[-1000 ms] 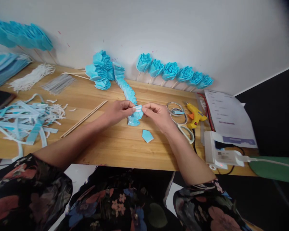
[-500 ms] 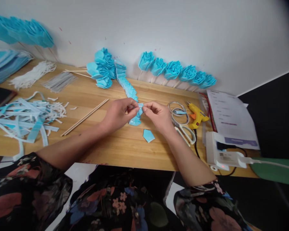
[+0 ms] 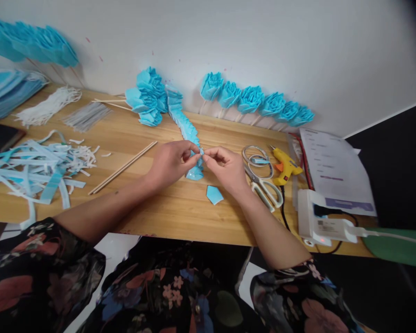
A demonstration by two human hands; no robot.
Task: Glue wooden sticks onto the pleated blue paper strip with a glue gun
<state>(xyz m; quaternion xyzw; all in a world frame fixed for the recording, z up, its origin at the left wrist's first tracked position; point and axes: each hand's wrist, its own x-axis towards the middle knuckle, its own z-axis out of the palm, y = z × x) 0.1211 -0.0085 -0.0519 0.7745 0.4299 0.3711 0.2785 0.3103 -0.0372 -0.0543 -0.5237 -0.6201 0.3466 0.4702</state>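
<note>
My left hand [image 3: 171,163] and my right hand [image 3: 223,167] meet above the wooden table [image 3: 166,208], fingertips pinched together on a small light-blue paper piece [image 3: 201,151], now mostly hidden between them. Just below the hands lies the near end of a long chain of folded blue pieces [image 3: 185,128] that runs back to the wall. A single flat blue cut piece [image 3: 214,194] lies on the table in front of my right hand.
Scissors [image 3: 263,182] and a yellow glue gun [image 3: 284,166] lie right of my hands, then a white power strip [image 3: 315,222] and papers [image 3: 333,169]. Blue paper roses [image 3: 253,99] line the wall. Wooden sticks [image 3: 123,167] and blue-white scraps [image 3: 31,169] lie left.
The hands have drawn closer together and the blue piece between them has been folded smaller, so that little of it shows now.
</note>
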